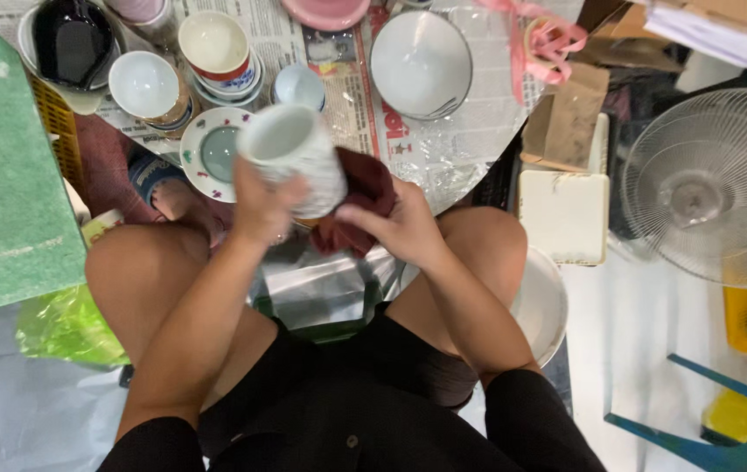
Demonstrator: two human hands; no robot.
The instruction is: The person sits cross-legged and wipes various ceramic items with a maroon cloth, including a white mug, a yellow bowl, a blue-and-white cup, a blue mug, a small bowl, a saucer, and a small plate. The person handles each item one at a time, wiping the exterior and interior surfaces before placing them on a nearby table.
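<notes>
**White cup and dark red cloth in my hands**

I sit with my knees apart and I hold a white ceramic cup (293,153) above my lap, at the near edge of the round worktop (470,157). My left hand (262,205) grips the cup from the side, with the fingers wrapped around its wall, and the cup is tilted so its open mouth points up and to the left. My right hand (401,225) is closed on a dark red cloth (363,197), and it presses this cloth against the lower side of the cup. The cloth touches the cup and hangs a little under my right hand.

The worktop is covered with newspaper and a clear plastic sheet. On it, just behind the cup, lies a small plate with coloured flowers (213,153). Further back stand a white bowl (144,85), a cup with a red band (214,45), a small pale blue cup (298,86) and a big grey bowl (420,63). At the far left is a black bowl (72,42). On the floor to my right stands a white fan (712,188).
</notes>
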